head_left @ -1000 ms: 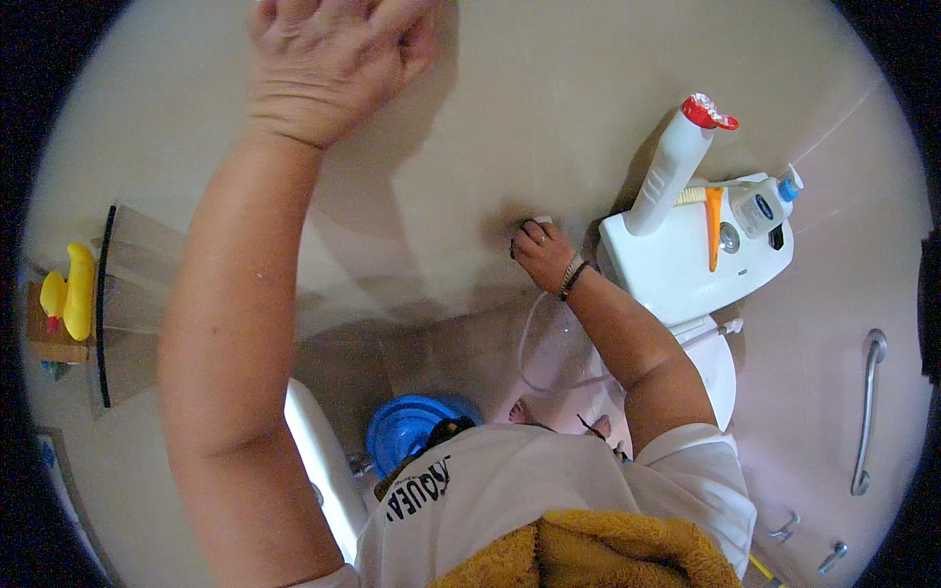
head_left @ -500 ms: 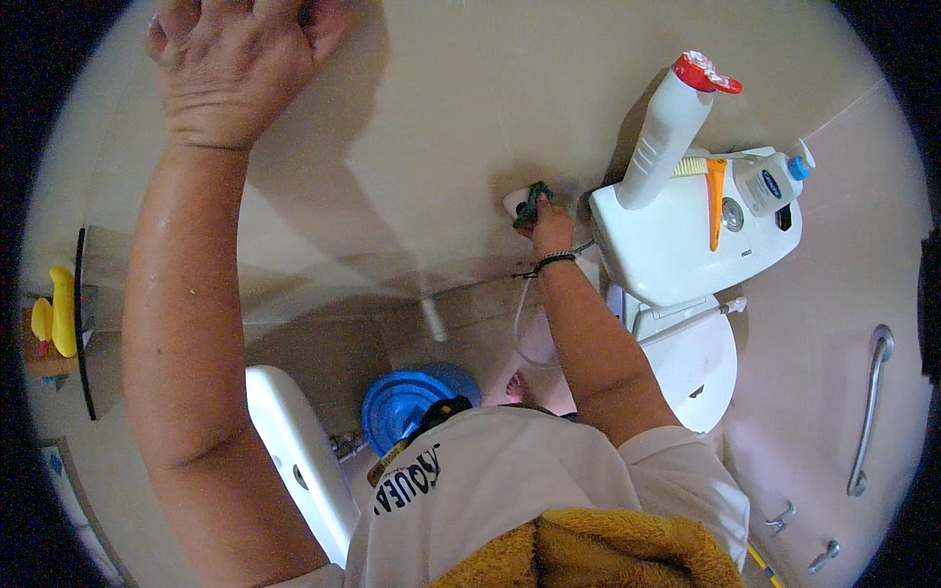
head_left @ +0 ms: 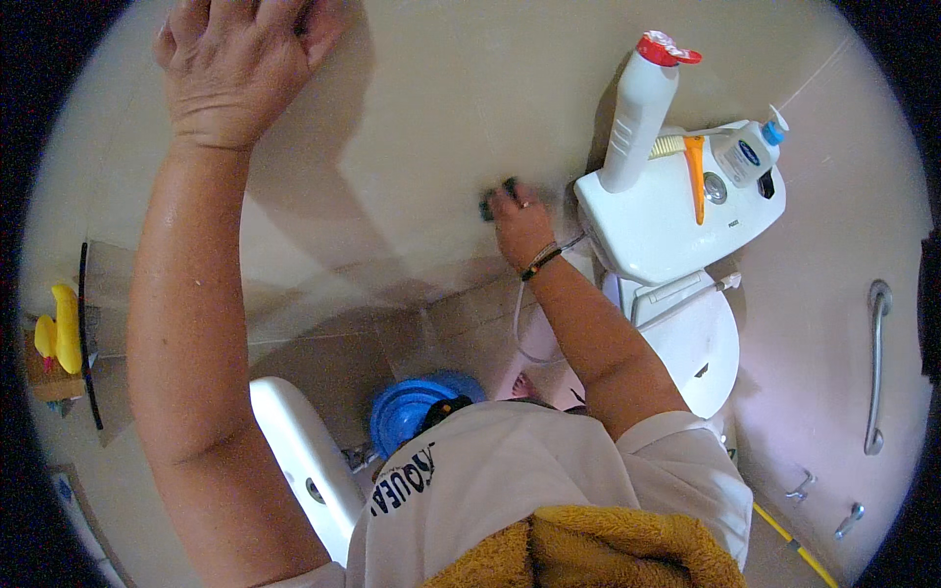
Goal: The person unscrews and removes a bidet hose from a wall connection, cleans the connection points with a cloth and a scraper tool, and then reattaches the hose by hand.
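Note:
My left hand (head_left: pixel 235 73) is braced flat on the beige tiled wall (head_left: pixel 431 118) at the upper left, fingers apart and holding nothing. The frame's top edge cuts off its fingertips. Lower down the wall, beside the toilet tank (head_left: pixel 647 245), my right hand (head_left: pixel 521 227) presses a dark green scrubbing pad (head_left: pixel 486 207) to the tiles. Its fingers are bent over the pad and hide most of it. A thin white hose (head_left: pixel 520 318) hangs below my right wrist.
On the tank stand a white bottle (head_left: pixel 637 122) with an open red cap, an orange-handled brush (head_left: pixel 695 181) and a pump bottle (head_left: pixel 747 155). A white sink (head_left: pixel 304 461) and blue basin (head_left: pixel 402 412) lie below. A grab bar (head_left: pixel 876 367) is at right, a glass shelf (head_left: pixel 90 338) at left.
My right hand has slid the pad slightly left along the wall, off a pale round fitting that showed beside it. My left hand stays against the wall. The view has shifted a little.

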Demonstrator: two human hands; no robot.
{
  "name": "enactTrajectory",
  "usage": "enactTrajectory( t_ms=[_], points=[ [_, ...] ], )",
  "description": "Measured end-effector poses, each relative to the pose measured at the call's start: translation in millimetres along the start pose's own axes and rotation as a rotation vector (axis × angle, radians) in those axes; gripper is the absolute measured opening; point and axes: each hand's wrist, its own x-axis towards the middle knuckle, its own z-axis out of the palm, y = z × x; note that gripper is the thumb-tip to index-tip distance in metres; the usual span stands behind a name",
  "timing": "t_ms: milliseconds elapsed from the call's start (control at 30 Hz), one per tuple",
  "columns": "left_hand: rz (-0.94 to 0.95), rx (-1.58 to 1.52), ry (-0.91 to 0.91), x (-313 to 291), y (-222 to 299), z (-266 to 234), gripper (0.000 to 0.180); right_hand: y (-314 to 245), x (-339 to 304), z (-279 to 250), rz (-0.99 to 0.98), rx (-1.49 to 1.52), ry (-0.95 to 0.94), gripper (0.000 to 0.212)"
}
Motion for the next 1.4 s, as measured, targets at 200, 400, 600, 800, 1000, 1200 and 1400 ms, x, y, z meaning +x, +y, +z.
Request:
enactTrajectory(
  t_ms=[200,400,600,800,1000,1200,1400],
  points=[
    [-0.005,0.032,-0.025,-1.7,-4.2,6.9,0.046,-5.7,-0.8,-5.3,-0.009,0.053,0.044,0.029],
    [0.056,0.029,0.047,2.2,-6.6,2.0,0.045,-7.1,-0.7,0.1,0.449,0.272,0.044,0.029],
    [0.059,-0.008,0.018,-0.5,-3.2,0.4,0.046,9.1,-1.8,26.8,1.019,1.226,0.073,0.031],
    [0.065,0.033,0.014,2.3,-3.1,-2.4,0.045,5.5,8.1,11.0,1.234,2.062,0.129,0.032],
    [0.003,-0.01,0.079,-0.4,-0.3,7.2,0.045,-7.0,10.9,23.2,1.305,2.431,-0.028,0.039],
    [0.005,0.054,0.053,2.2,-1.6,10.3,0.038,-1.5,7.4,39.8,1.26,2.687,-0.14,0.047],
    [-0.016,-0.072,0.0,-5.1,-10.4,7.4,0.037,10.9,22.6,7.1,1.383,1.943,-0.339,0.044]
  ],
)
